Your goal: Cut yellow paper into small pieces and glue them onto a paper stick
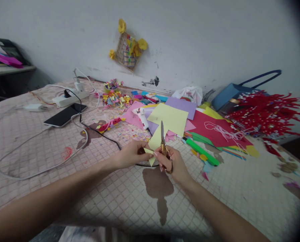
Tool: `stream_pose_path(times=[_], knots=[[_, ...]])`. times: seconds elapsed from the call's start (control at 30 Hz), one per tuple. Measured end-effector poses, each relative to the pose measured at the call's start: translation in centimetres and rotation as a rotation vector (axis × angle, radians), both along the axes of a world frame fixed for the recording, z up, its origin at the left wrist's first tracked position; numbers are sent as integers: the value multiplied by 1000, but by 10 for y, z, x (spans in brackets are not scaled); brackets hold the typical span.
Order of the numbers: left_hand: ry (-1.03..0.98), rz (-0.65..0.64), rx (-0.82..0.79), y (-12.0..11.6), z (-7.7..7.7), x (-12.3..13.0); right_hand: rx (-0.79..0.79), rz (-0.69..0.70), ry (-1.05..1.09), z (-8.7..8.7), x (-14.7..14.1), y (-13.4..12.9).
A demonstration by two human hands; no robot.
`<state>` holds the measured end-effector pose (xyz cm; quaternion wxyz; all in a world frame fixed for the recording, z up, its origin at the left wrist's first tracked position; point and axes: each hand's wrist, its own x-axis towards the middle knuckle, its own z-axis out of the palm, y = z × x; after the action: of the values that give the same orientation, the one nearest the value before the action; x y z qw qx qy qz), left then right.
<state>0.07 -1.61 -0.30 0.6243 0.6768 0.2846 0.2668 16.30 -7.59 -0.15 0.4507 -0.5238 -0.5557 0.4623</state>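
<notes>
My left hand [132, 154] pinches a small piece of pale yellow paper [152, 161], folded or cut to a point. Around the gold handles of a pair of scissors [162, 134], my right hand [172, 164] is closed, with the blades pointing away from me. Its thumb and fingertips meet the edge of the same paper piece. Just beyond the hands lies a large pale yellow sheet [171, 117], with a narrower yellow part reaching toward my fingers. A white glue gun [141, 117] rests to the left of that sheet.
Left are a phone [64, 115], a power strip [69, 98] and looping cables. Paper scraps [116, 98] lie at the back. Red paper [207, 129], a green cutter-like tool [202, 152], white string [224, 132], red tinsel-like stems [263, 112] and a blue bag [230, 94] are right.
</notes>
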Motion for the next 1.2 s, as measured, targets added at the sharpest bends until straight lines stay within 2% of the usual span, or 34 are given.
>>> stream_pose_path(times=[0.27, 0.43, 0.57, 0.87, 1.2], knots=[[-95, 130, -199, 7, 7, -3, -50, 63, 28, 3, -3, -1], [-143, 73, -223, 19, 17, -15, -135, 165, 35, 6, -1, -5], [-179, 49, -266, 27, 19, -21, -135, 202, -26, 1, 3, -6], [-217, 54, -341, 27, 24, -22, -85, 218, -148, -3, 6, -5], [-222, 27, -303, 29, 19, -22, -58, 202, -230, -5, 6, -6]])
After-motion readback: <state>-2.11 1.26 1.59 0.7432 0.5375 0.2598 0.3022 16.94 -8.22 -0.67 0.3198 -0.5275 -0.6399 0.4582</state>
